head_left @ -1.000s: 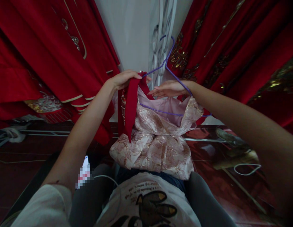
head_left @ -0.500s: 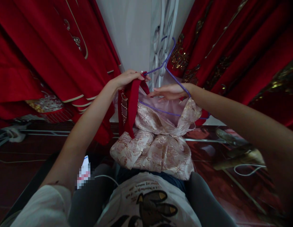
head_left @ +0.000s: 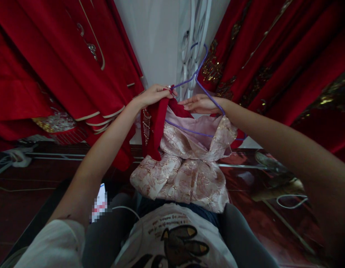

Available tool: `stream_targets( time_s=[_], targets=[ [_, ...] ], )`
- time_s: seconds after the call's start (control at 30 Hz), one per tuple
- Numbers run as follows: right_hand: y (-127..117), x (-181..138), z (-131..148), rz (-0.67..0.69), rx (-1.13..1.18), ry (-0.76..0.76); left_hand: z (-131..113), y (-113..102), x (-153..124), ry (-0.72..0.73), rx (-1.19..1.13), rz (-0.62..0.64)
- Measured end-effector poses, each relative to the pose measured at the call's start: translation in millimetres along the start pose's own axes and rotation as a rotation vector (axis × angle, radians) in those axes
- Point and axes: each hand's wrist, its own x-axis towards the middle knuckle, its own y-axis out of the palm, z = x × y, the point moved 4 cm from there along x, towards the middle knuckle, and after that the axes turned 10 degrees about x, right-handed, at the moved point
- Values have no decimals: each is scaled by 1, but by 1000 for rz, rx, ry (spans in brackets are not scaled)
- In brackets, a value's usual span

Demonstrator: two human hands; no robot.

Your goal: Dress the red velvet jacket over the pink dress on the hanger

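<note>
A purple wire hanger [head_left: 199,72] hooks onto white scrollwork and carries a pink-and-gold brocade dress [head_left: 186,178] with a pale pink lining. At the hanger's left shoulder, my left hand [head_left: 154,95] is closed on a red garment [head_left: 159,130] with a beaded tassel ornament [head_left: 146,126]. The red cloth drapes over the dress's left side. Reaching through the hanger's right side, my right hand [head_left: 202,103] has its fingers pressed together at the red cloth's inner edge. Its fingertips partly hide the grip. The dress's lower part rests against my lap.
Red embroidered garments [head_left: 105,48] hang at left, and more with gold sequins [head_left: 273,56] at right. White metal scrollwork [head_left: 186,63] stands between them. A phone [head_left: 99,203] with a white cable lies by my left thigh. Shoes [head_left: 270,163] sit on the floor at right.
My right hand's fingers have drawn together and now meet the red cloth, which spreads further right under them. My left hand stays at the hanger's shoulder, shifted slightly right.
</note>
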Motion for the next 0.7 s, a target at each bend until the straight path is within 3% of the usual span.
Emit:
stream_targets(
  time_s=[0.27,0.5,0.7],
  targets=[
    [6,-3,5,13,73,33,-1,1,-1,5,-58,11],
    [2,-8,-1,41,-196,86,-4,-1,-5,0,-13,-15],
    [-18,-8,1,71,-519,184,-3,2,-5,23,16,-3]
  ],
)
